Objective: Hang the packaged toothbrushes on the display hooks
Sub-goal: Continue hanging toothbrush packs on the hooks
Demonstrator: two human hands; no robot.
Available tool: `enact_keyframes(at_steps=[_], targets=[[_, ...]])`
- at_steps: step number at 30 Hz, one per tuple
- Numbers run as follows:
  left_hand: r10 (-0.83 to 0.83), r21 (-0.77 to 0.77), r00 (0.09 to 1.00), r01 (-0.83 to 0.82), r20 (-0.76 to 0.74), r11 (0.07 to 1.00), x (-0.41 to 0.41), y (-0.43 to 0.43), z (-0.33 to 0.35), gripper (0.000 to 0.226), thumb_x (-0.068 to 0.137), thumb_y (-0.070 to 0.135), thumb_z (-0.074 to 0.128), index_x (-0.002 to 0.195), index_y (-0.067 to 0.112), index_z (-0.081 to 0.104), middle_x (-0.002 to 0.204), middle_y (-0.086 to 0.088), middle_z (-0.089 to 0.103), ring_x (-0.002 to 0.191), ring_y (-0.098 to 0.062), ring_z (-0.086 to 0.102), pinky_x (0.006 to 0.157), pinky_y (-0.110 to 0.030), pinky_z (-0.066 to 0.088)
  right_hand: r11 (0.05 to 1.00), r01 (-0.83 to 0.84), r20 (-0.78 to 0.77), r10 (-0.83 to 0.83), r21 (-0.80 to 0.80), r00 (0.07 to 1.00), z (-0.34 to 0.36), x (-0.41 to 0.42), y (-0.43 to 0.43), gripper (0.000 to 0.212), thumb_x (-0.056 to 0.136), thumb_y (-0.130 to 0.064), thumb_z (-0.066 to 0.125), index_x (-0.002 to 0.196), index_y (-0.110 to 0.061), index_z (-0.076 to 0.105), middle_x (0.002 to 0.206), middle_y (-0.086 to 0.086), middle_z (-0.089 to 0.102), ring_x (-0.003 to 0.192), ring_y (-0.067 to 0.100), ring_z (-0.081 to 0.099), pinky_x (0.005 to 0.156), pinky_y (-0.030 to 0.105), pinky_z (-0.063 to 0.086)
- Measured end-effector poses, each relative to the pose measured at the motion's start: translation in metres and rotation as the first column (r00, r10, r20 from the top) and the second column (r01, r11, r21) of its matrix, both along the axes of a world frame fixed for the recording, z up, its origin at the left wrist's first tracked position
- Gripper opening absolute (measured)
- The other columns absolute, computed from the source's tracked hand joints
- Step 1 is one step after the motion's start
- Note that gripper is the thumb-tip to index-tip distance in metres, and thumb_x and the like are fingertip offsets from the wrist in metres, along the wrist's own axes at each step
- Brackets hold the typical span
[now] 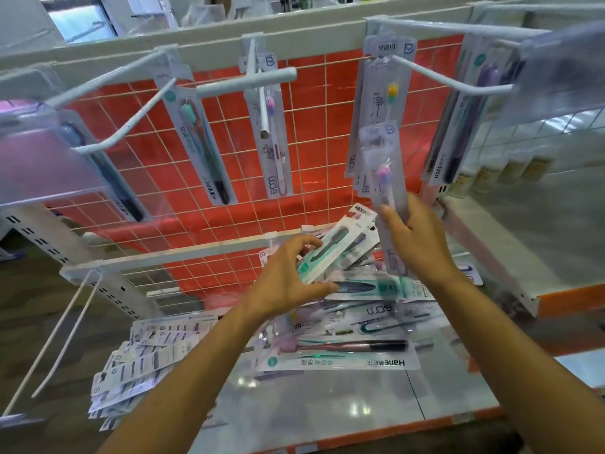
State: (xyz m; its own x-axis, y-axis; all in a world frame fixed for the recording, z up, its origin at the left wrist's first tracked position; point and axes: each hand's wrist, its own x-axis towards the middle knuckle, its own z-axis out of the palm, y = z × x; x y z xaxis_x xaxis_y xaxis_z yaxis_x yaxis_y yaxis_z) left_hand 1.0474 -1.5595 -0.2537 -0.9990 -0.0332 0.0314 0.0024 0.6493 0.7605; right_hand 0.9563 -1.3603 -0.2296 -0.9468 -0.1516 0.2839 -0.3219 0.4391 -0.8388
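The fingers [393,217] of the right hand [415,244] curl round the lower end of a pack with a pink-headed toothbrush [383,172], held upright at centre right below a white hook [451,81], while the fingers [307,244] of the left hand [288,276] pinch a green-and-white pack [334,249] atop the pile [360,322] on the shelf [327,404]. A few hung packs [275,126] sit on the upper hooks and many lie loose below, so most of the work seems left. The held pack's hanging hole is blurred, and clear plastic [563,67] at the upper corners hides what hangs there.
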Motion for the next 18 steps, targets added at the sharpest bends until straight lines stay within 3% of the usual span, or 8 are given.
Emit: enact_keyframes(at_steps=[3,7,10,14,18], targets=[[0.038,0.267,0.999,-0.043,0.025,0.963,0.002,0.002,0.004,0.057,0.08,0.009,0.076,0.115,0.041,0.045,0.114,-0.003,0.054,0.098,-0.018,0.064,0.074,-0.025,0.058,0.939,-0.105,0.206,0.179,-0.327,0.962,0.007,0.004,-0.008,0.012,0.099,-0.033,0.05,0.098,-0.027,0.06,0.096,0.005,0.068,0.09,0.022,0.066,0.079,0.043,0.056],[0.075,0.646,0.993,-0.113,0.087,0.755,0.004,0.012,0.016,0.039,0.094,-0.001,0.055,0.125,0.021,0.048,0.118,-0.012,0.062,0.088,-0.015,0.069,0.076,-0.028,0.058,0.843,-0.164,0.296,0.353,-0.513,0.888,0.011,0.009,-0.016,0.025,0.103,-0.025,0.04,0.093,-0.019,0.062,0.07,-0.009,0.069,0.061,0.002,0.064,0.055,0.018,0.05],[0.103,0.682,0.989,-0.147,0.105,0.716,0.003,0.017,0.019,0.031,0.1,0.003,0.045,0.127,0.017,0.05,0.11,-0.005,0.069,0.089,-0.016,0.071,0.074,-0.028,0.059,0.803,-0.159,0.33,0.405,-0.574,0.853,0.011,0.015,-0.024,0.026,0.103,-0.022,0.04,0.092,-0.016,0.063,0.076,-0.004,0.074,0.068,0.008,0.07,0.057,0.02,0.054],[0.154,0.685,0.981,-0.192,0.117,0.703,0.002,0.017,0.017,0.022,0.101,0.007,0.046,0.111,0.02,0.061,0.108,-0.002,0.071,0.103,-0.02,0.066,0.098,-0.041,0.052,0.789,-0.169,0.333,0.429,-0.59,0.84,0.01,0.02,-0.034,0.027,0.103,-0.021,0.041,0.103,-0.014,0.066,0.094,0.004,0.075,0.087,0.02,0.072,0.073,0.03,0.059],[0.185,0.723,0.971,-0.235,0.149,0.65,0.002,0.014,0.015,0.02,0.101,0.011,0.047,0.109,0.019,0.063,0.114,-0.008,0.07,0.112,-0.029,0.064,0.104,-0.052,0.046,0.79,-0.142,0.347,0.414,-0.597,0.842,0.008,0.024,-0.04,0.024,0.102,-0.022,0.043,0.106,-0.014,0.065,0.101,0.006,0.074,0.094,0.023,0.071,0.081,0.035,0.058]])
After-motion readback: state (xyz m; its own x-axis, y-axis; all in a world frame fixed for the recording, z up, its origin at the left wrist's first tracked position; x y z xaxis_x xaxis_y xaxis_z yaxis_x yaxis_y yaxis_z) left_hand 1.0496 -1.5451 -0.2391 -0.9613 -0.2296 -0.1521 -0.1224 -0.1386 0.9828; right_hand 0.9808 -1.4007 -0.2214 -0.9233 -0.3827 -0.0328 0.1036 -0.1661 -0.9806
